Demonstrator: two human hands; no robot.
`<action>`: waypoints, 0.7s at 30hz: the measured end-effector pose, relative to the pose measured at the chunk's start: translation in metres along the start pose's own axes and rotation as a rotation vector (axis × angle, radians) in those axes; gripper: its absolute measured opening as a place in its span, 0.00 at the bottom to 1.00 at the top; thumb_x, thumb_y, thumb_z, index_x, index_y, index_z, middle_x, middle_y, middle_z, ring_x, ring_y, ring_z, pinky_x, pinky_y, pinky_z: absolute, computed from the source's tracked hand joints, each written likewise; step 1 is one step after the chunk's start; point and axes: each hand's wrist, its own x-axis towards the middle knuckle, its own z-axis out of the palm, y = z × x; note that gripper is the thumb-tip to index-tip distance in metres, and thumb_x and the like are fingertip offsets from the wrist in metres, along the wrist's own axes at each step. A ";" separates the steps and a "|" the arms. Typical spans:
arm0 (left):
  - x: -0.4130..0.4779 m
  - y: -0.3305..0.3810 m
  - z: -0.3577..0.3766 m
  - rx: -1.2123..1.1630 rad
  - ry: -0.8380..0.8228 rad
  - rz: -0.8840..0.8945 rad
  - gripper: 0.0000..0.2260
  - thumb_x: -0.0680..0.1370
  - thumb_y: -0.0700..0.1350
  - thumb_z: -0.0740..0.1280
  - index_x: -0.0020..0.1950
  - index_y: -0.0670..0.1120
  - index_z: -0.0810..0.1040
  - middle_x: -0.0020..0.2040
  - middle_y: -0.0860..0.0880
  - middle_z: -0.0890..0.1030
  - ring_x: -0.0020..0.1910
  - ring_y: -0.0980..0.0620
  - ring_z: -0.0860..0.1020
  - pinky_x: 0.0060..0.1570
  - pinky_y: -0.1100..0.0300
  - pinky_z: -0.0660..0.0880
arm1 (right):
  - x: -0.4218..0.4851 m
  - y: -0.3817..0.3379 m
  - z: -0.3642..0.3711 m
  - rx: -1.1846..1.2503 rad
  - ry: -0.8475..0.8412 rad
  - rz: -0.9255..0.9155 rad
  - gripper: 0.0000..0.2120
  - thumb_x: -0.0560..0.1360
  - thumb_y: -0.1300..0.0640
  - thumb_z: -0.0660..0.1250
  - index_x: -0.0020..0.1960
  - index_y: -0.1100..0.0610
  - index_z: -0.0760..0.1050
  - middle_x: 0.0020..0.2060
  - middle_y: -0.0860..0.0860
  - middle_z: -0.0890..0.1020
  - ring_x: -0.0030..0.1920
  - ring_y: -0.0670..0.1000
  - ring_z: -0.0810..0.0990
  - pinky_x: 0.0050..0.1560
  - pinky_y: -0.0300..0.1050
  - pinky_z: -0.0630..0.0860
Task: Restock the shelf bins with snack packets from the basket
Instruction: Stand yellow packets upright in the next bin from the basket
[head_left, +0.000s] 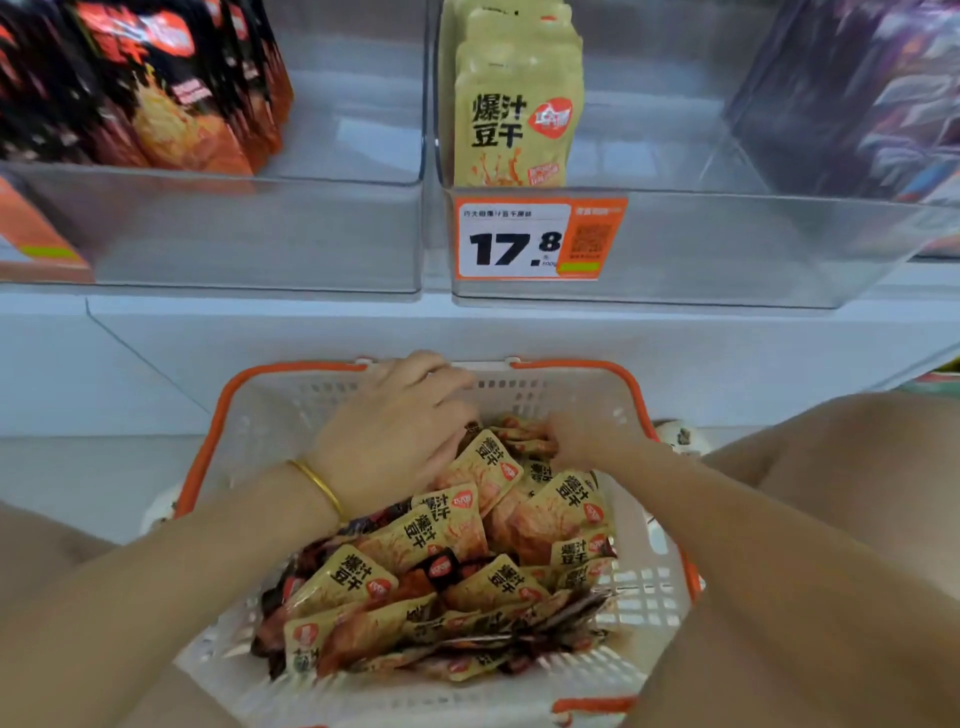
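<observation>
**A:** Packets (415, 530): location?

**B:** Loose heap inside the basket (291, 410), covering its floor. Yellow ones lie on top, darker ones underneath and toward the near wall. More of the yellow kind stand upright in the bin (727, 244) above and beyond the basket, in a row at that bin's left end, over the price tag (524, 241).

**A:** Hand status?

**B:** Both are down at the basket's far end. Left hand (395, 436): knuckles up, fingers curled down into the heap beside the far wall. The fingertips are hidden, so I cannot tell whether they have closed on a packet. Right hand (587, 441): far right corner of the basket, blurred, fingers among the packets. I cannot tell its grip either.

**A:** Handling properties?

**B:** Judging by appearance, they are small, light, flat pouches in slick film, with a soft body and stiffer sealed edges. They will probably slide over one another and slip off a loose stack. They do not look fragile, though hard squeezing could crush the contents.

**A:** Recommended hold?

**B:** Gather several with faces together, thumb on one face and fingers on the other, across the middle. For a single packet, pinch a sealed edge. Square the stack inside the basket before lifting, so it goes upright into the bin above.
</observation>
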 end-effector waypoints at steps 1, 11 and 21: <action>0.000 -0.002 0.003 -0.007 -0.003 0.000 0.16 0.76 0.48 0.54 0.51 0.47 0.81 0.56 0.49 0.79 0.57 0.48 0.69 0.53 0.49 0.72 | 0.004 0.005 0.018 -0.063 -0.052 0.013 0.16 0.71 0.55 0.68 0.58 0.53 0.72 0.51 0.53 0.80 0.49 0.54 0.77 0.51 0.50 0.77; 0.001 -0.003 0.014 -0.141 -0.139 -0.054 0.16 0.75 0.51 0.56 0.54 0.49 0.79 0.55 0.51 0.79 0.55 0.49 0.74 0.52 0.50 0.76 | -0.019 -0.032 -0.022 0.111 0.000 -0.186 0.09 0.73 0.65 0.65 0.40 0.56 0.66 0.36 0.48 0.70 0.36 0.48 0.69 0.36 0.40 0.66; 0.019 0.015 -0.022 -0.621 -0.182 -0.321 0.04 0.75 0.48 0.68 0.47 0.52 0.75 0.40 0.56 0.77 0.42 0.54 0.77 0.41 0.58 0.73 | -0.122 -0.037 -0.098 0.940 0.334 -0.395 0.06 0.71 0.65 0.71 0.44 0.58 0.76 0.38 0.54 0.83 0.37 0.45 0.80 0.37 0.36 0.75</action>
